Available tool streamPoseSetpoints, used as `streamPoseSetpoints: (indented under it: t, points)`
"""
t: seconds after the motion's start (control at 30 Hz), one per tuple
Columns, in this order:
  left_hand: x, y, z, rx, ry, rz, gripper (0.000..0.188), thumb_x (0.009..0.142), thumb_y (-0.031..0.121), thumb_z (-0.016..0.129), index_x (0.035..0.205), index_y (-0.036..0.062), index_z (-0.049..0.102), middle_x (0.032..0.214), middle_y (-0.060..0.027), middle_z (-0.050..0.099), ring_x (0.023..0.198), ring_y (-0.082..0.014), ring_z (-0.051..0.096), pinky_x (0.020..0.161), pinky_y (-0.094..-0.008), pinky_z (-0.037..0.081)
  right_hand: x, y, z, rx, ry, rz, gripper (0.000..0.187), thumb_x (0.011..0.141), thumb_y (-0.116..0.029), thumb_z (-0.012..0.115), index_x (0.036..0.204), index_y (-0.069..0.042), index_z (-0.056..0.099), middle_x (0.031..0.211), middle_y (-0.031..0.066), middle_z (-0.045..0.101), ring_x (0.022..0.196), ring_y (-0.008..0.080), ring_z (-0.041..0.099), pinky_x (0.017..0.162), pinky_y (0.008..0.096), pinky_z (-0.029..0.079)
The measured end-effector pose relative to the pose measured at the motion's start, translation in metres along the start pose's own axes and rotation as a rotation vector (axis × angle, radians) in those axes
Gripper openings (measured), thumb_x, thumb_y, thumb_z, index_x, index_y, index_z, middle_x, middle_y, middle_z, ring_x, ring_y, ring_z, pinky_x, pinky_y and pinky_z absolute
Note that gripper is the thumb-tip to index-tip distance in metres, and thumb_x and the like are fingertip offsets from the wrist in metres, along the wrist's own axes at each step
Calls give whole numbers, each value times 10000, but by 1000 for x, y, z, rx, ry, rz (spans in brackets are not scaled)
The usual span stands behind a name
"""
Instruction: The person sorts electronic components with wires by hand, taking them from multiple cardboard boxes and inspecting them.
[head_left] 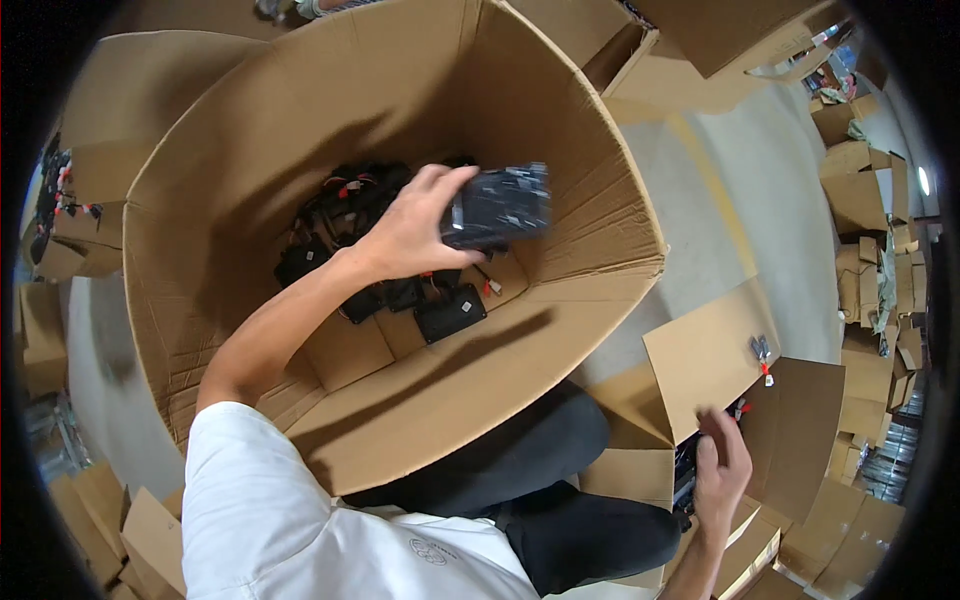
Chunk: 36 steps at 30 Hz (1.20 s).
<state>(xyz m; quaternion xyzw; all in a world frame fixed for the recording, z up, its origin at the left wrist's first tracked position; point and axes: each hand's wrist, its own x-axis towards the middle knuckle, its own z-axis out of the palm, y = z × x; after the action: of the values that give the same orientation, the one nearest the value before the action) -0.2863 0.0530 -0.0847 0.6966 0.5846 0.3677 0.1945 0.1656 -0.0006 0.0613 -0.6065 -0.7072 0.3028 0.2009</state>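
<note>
My left hand (415,222) grips a black rectangular pack (505,205) in shiny clear wrapping, its fingers and thumb closed round one end. It hangs over the inside of a large cardboard box (560,130). On that box's bottom lies a heap of black modules (450,312) with cables and red and white connectors. Off to the right, my right hand (725,465) is over a smaller cardboard box (630,478) with its flaps folded out. Its fingers look apart, with nothing seen between them. Dark wrapped items (685,475) show beside it, partly hidden.
A small grey part with a red-and-white connector (764,360) lies on the smaller box's flap (705,345). Stacked cartons (870,330) line the right side. Another open box (95,210) with cabled parts stands at the left. Yellow tape (715,185) marks the grey floor.
</note>
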Motion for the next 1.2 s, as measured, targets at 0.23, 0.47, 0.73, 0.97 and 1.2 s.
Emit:
streamPoseSetpoints:
  t: [0.23, 0.47, 0.73, 0.97, 1.2]
  points:
    - [19, 115, -9, 146, 291, 583, 782, 641, 303, 848, 1302, 24, 537, 1205, -196, 504, 1148, -374, 526, 1014, -515, 418, 81, -132, 101, 688, -132, -61, 415, 946, -279, 666, 1190, 45, 581, 978, 92, 660, 801, 149, 643, 657, 276, 560]
    - [-31, -53, 97, -46, 81, -194, 358, 860, 296, 705, 1038, 2, 606, 1106, -197, 579, 1018, -366, 577, 866, -427, 486, 67, -82, 69, 876, 253, -23, 400, 971, -232, 594, 1271, 18, 505, 1092, 161, 661, 831, 244, 696, 591, 363, 592]
    - [-120, -169, 232, 315, -595, -449, 275, 840, 231, 686, 1002, 10, 668, 1055, -232, 659, 1022, -403, 627, 841, -490, 519, 45, -69, 48, 928, 413, -43, 457, 1011, -309, 525, 1334, 10, 468, 1177, 178, 640, 906, 294, 700, 676, 389, 614]
    - [-19, -43, 35, -714, -307, -715, 220, 960, 215, 638, 1003, 1, 612, 852, -58, 670, 711, -158, 653, 640, -308, 544, 41, -55, 45, 696, 401, -350, 398, 940, -128, 663, 1275, 49, 541, 1217, 110, 602, 1091, 184, 583, 989, 329, 437]
    - [-10, 158, -40, -1286, 6, -448, 154, 967, 158, 625, 940, 11, 591, 894, -85, 674, 739, -184, 679, 671, -343, 609, 29, -106, 69, 624, 371, -494, 450, 1006, -188, 552, 1365, 55, 430, 1320, 139, 515, 1189, 206, 516, 1037, 338, 401]
